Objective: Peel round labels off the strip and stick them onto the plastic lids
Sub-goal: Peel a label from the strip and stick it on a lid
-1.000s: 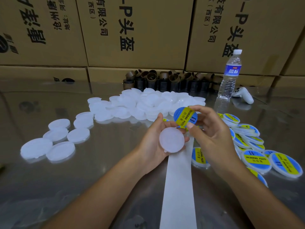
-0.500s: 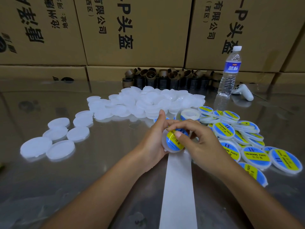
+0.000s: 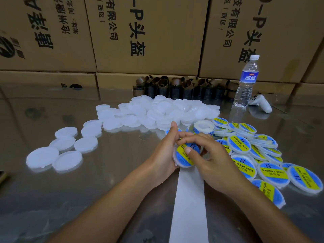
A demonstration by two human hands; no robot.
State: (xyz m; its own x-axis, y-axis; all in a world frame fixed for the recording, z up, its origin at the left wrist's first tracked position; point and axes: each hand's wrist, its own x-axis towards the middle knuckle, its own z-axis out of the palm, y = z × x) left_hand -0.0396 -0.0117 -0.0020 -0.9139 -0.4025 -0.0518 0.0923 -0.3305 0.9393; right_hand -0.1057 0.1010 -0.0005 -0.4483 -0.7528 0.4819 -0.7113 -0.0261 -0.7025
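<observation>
Lid (image 3: 182, 159) between 2 curled hands (image 3: 164, 151) (image 3: 215, 158)

Bare forearms; left hand (image 3: 163, 155), right hand (image 3: 217, 162) bare, nails short.

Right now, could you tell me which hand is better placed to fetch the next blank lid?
Probably the left hand: the blank lids lie on its side, whereas the right hand, pressing the label onto the held lid, sits beside the labelled pile and could drop that lid there.
</observation>
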